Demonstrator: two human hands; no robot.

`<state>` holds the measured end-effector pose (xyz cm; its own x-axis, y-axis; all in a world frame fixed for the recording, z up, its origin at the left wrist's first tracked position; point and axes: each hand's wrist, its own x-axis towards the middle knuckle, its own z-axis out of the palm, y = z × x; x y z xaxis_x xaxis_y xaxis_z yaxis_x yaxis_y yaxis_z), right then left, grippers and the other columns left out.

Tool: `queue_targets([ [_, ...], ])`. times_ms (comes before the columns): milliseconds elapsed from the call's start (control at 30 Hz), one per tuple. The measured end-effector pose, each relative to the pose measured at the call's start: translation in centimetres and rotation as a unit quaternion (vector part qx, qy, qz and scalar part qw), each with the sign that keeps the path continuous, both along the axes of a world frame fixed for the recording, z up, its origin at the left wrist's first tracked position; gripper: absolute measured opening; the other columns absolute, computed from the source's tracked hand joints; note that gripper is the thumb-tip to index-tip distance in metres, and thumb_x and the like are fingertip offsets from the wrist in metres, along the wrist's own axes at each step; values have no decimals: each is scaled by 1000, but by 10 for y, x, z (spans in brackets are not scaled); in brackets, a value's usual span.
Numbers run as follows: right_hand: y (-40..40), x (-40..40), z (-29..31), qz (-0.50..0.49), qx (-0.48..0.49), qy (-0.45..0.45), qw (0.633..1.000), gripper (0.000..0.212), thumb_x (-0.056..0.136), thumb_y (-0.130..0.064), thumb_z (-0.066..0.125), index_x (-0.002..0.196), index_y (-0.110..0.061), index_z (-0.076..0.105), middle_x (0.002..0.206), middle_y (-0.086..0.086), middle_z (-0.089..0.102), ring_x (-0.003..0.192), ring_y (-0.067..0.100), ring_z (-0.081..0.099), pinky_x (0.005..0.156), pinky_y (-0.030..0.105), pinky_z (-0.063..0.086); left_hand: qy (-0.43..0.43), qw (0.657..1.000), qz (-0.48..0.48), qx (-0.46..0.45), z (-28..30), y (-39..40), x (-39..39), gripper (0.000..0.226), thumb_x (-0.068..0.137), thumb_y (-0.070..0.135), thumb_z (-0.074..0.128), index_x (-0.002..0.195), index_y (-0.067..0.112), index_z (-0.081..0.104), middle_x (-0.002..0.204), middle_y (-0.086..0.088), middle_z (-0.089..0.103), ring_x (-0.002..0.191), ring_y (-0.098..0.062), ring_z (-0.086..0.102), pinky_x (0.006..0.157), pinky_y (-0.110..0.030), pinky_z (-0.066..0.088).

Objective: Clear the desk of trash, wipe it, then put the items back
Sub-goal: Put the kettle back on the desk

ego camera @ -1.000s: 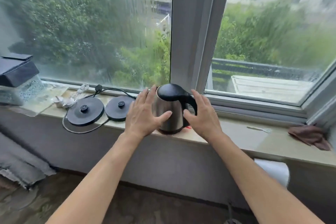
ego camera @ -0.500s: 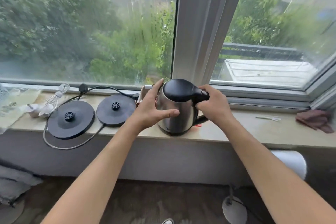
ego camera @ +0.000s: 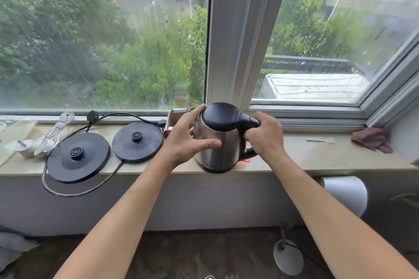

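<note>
Steel kettle (ego camera: 217,142), black-lidded, is standing upright on the stone sill (ego camera: 317,158) near its front edge, just right of two round black bases. Right hand (ego camera: 264,137) is gripping the black handle, fingers curled round it. Left hand (ego camera: 190,138) is bracing the kettle's body, fingers spread, thumb lying across the steel front. Likely step: lifting the kettle onto the nearer base (ego camera: 137,141). Advised: keeping it level, centring it over the connector, steering clear of the cord (ego camera: 74,190) looping over the sill's edge. Further along to the right, a small fork (ego camera: 322,140) and a reddish cloth (ego camera: 370,139) are lying well apart from the kettle.
</note>
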<state>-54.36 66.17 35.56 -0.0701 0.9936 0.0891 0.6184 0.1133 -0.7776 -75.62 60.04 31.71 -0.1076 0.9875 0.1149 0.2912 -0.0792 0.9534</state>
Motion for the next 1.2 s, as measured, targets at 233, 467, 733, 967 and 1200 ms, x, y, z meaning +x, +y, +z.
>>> queue_targets([
  [233, -17, 34, 2, -67, 26, 20, 997, 33, 65, 8, 64, 59, -21, 48, 58, -5, 50, 63, 19, 46, 51, 25, 29, -12, 999, -47, 15, 5, -1, 30, 113, 58, 41, 99, 155, 32, 41, 151, 8, 50, 137, 0, 49, 118, -37, 42],
  [467, -34, 100, 7, -167, 41, 46, 984, 24, 57, 4, 63, 60, -18, 53, 49, -6, 46, 62, 23, 42, 51, 31, 29, 5, 991, -129, 47, 26, 15, 89, 111, 55, 49, 97, 153, 34, 46, 145, 11, 53, 133, 0, 53, 114, -36, 46],
  [733, -85, 226, 18, -323, 62, 61, 942, 16, 57, 2, 63, 62, -9, 52, 49, -3, 50, 61, 30, 52, 45, 27, 39, -1, 958, -281, 54, 40, 32, 222, 113, 58, 34, 99, 155, 26, 44, 149, 4, 53, 138, -6, 51, 117, -43, 44],
  [967, -164, 368, 13, -442, 78, 51, 892, 20, 58, -2, 63, 66, -15, 52, 53, 2, 51, 61, 32, 53, 47, 29, 32, -16, 906, -419, 49, 40, 7, 384, 111, 60, 40, 100, 155, 32, 43, 150, 6, 55, 139, -6, 50, 115, -42, 45],
  [1200, -255, 498, -17, -534, 60, 57, 842, 20, 59, 0, 62, 67, -17, 55, 62, 2, 60, 73, 32, 59, 55, 35, 40, -8, 858, -514, 11, 12, -43, 547, 117, 54, 48, 100, 155, 34, 42, 152, 2, 51, 139, -3, 49, 116, -43, 44],
])
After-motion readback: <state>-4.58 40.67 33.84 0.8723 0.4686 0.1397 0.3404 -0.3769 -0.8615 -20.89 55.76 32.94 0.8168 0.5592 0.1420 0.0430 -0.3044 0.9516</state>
